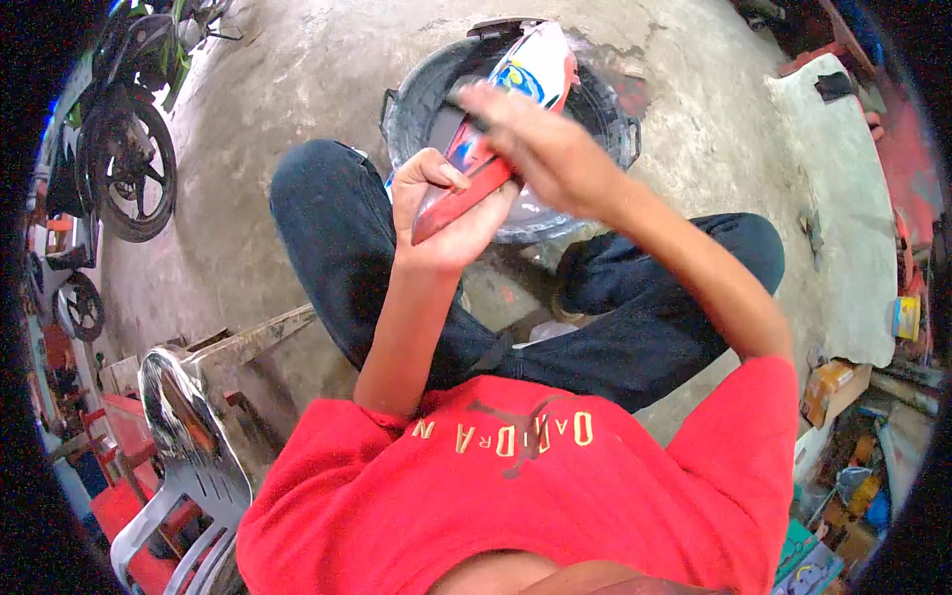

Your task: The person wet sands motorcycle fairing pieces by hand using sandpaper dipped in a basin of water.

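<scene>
Left hand (451,230), clasped around the near end of the painted panel (537,71) slanting over the dark basin (415,127), could lose it if the right hand (555,159) (too blurred to tell whether it grips anything) pushes too hard.

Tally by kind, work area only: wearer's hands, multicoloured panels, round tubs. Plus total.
Hands: 2 (left hand, right hand)
Multicoloured panel: 1
Round tub: 1
Total: 4
The right hand is blurred; can't tell whether it holds anything.
</scene>
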### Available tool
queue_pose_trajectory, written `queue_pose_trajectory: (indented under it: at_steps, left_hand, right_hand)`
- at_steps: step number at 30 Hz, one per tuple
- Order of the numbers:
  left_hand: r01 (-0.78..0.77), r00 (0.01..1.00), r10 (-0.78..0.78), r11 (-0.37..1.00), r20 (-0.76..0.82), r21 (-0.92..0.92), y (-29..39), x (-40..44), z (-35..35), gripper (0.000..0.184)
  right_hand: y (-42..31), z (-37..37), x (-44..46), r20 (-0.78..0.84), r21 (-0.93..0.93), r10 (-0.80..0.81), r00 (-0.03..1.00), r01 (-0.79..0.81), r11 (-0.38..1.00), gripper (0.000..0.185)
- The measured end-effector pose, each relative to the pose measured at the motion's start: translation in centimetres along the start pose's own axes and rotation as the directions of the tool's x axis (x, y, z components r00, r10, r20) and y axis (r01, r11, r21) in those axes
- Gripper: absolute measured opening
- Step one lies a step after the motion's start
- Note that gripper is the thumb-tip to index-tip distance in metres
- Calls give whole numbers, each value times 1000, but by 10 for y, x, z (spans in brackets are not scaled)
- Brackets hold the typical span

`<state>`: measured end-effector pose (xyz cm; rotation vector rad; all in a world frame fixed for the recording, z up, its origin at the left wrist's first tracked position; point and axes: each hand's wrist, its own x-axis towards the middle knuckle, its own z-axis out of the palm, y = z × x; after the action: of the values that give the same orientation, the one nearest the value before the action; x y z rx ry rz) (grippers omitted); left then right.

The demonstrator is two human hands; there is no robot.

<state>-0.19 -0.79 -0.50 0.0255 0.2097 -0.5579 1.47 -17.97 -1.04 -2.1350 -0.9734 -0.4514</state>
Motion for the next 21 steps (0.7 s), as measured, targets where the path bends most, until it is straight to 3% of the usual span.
queue_pose_trajectory:
  at_steps: [1, 2, 4, 5, 6, 7, 9, 10, 11, 12, 14, 15, 16, 18, 20, 21]
  left_hand:
    - [102, 975, -73, 986, 210, -129, 1, 7, -13, 88]
    - [226, 902, -115, 947, 416, -229, 2, 19, -33, 88]
    - [279, 892, -162, 932, 422, -233, 1, 14, -21, 86]
    - [210, 959, -174, 966, 223, -149, 2, 4, -7, 84]
    - [158, 987, -157, 986, 21, -50, 1, -3, 6, 82]
    - [179, 984, -179, 983, 14, -45, 1, -3, 7, 77]
    - [194, 979, -186, 976, 79, -103, 5, 1, 2, 70]
    - [195, 978, -181, 971, 105, -138, 6, 1, -5, 67]
    - [247, 931, -186, 954, 315, -167, 8, 3, -17, 66]
    - [239, 940, -189, 959, 285, -152, 9, 5, -16, 66]
    - [233, 956, -203, 965, 213, -122, 7, 3, -9, 66]
    - [136, 990, -137, 991, 24, 12, 3, -1, 1, 72]
    - [156, 988, -155, 987, 23, -26, 2, -2, 2, 72]
    - [195, 981, -193, 975, 22, -103, 1, -2, 4, 73]
    - [232, 950, -178, 952, 256, -199, 10, 7, -32, 67]
    - [255, 918, -155, 935, 366, -245, 9, 5, -27, 64]
  right_hand:
    - [-17, -7, 4, 95, 84, -36, 995, 28, 996, 43]
    - [-8, -6, 4, 78, 55, -38, 996, 33, 998, 43]
    - [18, -6, 2, 37, -3, -31, 999, 31, 1000, 42]
    - [24, -9, 1, -26, 9, 173, 985, -172, 985, 40]
    - [31, -14, 6, -79, -78, 197, 977, -203, 976, 40]
    - [28, -18, 3, -25, -62, 275, 961, -276, 959, 40]
    - [15, -17, 0, 24, -52, 172, 985, -170, 984, 41]
    - [3, -11, 1, 24, -46, -5, 1000, 6, 999, 42]
    - [-10, -10, 4, 101, 28, -57, 993, 54, 998, 43]
    - [-16, -11, 6, 118, 62, -105, 988, 98, 993, 42]
    - [11, -9, 1, 75, -15, -68, 995, 69, 997, 40]
    - [18, -11, 4, 25, 62, 98, 995, -99, 993, 38]
    - [23, -14, 5, 14, 46, 295, 955, -296, 954, 38]
    - [16, -15, 3, 19, 18, 307, 951, -307, 951, 39]
    - [-7, -8, 6, 60, -86, -80, 995, 85, 993, 40]
    - [-19, -6, 10, 108, -55, -157, 982, 163, 985, 41]
